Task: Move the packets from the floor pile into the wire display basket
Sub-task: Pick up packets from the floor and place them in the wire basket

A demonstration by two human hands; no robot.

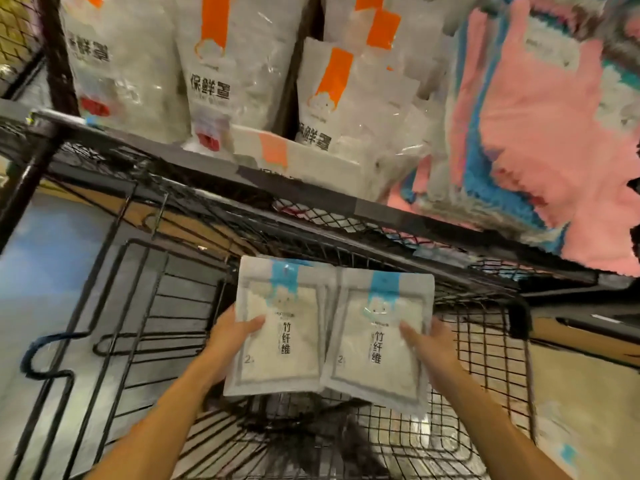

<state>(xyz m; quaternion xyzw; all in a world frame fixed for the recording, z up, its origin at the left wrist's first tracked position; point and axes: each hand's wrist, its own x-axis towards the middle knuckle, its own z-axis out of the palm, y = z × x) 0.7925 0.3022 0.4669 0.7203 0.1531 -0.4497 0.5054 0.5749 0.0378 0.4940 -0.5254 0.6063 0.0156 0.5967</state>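
Holding two white packets side by side over the black wire basket point(491, 344), the person has one in each hand. The left hand point(227, 344) grips the left packet point(280, 327) by its left edge, thumb curled over the front and the other fingers hidden behind. The right hand point(433, 348) grips the right packet point(379, 337) by its right edge in the same way, thumb on the front. Both packets carry a blue strip at the top; their inner edges touch or overlap slightly, and the right one tilts a little. Beyond the basket runs a mesh shelf point(311, 216). On it stand white packets with orange strips point(221, 67), and to their right lie pink and blue fluffy goods point(540, 133).
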